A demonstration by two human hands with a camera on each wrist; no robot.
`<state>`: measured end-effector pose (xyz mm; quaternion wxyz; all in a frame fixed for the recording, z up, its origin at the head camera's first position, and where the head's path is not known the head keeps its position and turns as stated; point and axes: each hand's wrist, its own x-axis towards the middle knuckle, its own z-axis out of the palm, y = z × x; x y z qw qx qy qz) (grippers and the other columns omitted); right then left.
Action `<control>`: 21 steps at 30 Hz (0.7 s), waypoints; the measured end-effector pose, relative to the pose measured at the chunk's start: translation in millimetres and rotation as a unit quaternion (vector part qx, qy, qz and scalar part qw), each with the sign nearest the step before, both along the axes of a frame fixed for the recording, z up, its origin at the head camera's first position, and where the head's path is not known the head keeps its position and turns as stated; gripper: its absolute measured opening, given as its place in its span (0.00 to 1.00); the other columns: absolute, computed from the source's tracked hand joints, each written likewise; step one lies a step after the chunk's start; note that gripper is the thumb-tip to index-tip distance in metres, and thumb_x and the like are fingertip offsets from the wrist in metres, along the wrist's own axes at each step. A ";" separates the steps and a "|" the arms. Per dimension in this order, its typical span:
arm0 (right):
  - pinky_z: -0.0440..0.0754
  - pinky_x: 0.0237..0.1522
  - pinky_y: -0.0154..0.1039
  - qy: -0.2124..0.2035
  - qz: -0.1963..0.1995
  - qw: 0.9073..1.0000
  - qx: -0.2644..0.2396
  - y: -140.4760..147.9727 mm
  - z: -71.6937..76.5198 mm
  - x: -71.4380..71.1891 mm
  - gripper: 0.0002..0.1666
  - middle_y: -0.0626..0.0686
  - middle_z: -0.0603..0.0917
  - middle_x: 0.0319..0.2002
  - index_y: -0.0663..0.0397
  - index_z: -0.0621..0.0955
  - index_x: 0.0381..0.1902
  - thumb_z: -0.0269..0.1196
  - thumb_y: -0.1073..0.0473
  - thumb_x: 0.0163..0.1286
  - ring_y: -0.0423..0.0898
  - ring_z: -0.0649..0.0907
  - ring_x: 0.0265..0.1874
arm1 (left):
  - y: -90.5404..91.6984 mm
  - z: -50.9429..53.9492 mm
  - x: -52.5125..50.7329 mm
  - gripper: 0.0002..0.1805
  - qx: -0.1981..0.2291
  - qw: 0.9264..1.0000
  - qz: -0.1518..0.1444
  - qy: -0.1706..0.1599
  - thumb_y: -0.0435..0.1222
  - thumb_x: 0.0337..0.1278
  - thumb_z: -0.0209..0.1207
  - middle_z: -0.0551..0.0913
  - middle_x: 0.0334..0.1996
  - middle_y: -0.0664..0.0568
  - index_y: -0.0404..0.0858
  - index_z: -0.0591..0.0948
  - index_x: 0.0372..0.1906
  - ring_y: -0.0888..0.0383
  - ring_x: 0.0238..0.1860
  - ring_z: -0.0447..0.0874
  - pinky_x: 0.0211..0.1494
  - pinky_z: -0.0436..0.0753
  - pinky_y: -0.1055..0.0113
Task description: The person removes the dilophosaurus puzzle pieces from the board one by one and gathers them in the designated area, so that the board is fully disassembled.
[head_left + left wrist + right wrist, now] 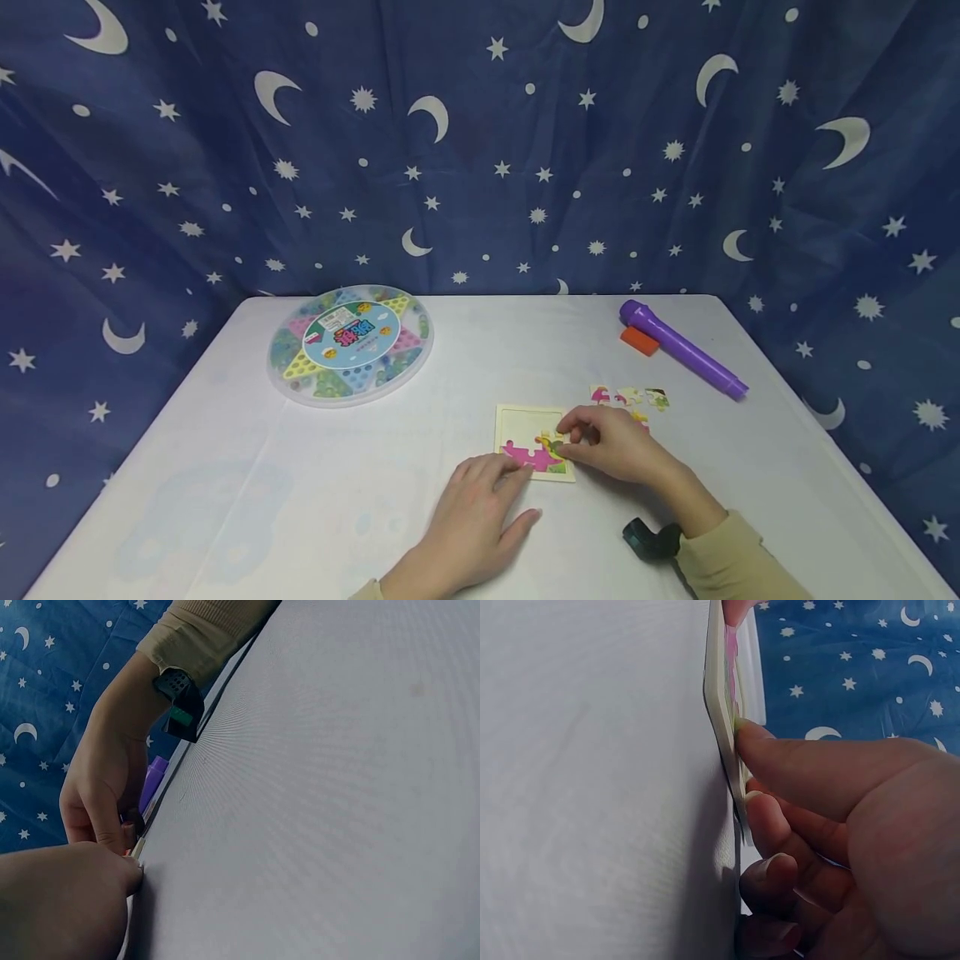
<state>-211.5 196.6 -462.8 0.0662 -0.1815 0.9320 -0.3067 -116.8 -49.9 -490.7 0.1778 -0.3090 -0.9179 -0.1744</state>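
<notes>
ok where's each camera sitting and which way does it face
Head: on the head, looking forward and down at the puzzle board; left hand, right hand and sleeves show.
Left wrist: on that wrist, looking across the white table; left hand (partly), right hand and sleeve show.
Right wrist: on that wrist, looking along the board's edge; right hand and a left fingertip show.
Head and left wrist share the purple tube.

Two hands (477, 510) (617, 443), one puzzle tray (519, 422)
</notes>
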 end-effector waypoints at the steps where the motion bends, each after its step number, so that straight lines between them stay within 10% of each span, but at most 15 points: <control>1: 0.75 0.32 0.35 0.000 0.001 1.000 -0.001 -0.4 0.2 0.0 0.15 0.39 0.78 0.28 0.38 0.86 0.41 0.79 0.49 0.58 0.42 0.75 0.30 | -0.1 0.0 -0.1 0.28 0.001 1.000 0.000 0.001 0.54 0.68 0.61 0.78 0.57 0.51 0.40 0.82 0.63 0.53 0.62 0.74 0.67 0.71 0.51; 21: 0.74 0.29 0.34 0.005 -0.021 1.000 -0.019 -1.0 0.2 2.1 0.15 0.41 0.79 0.28 0.43 0.85 0.39 0.80 0.53 0.57 0.43 0.75 0.28 | 0.2 -0.9 -0.3 0.28 -0.005 1.000 0.001 -0.006 0.54 0.69 0.60 0.78 0.58 0.50 0.39 0.82 0.63 0.53 0.63 0.74 0.68 0.71 0.51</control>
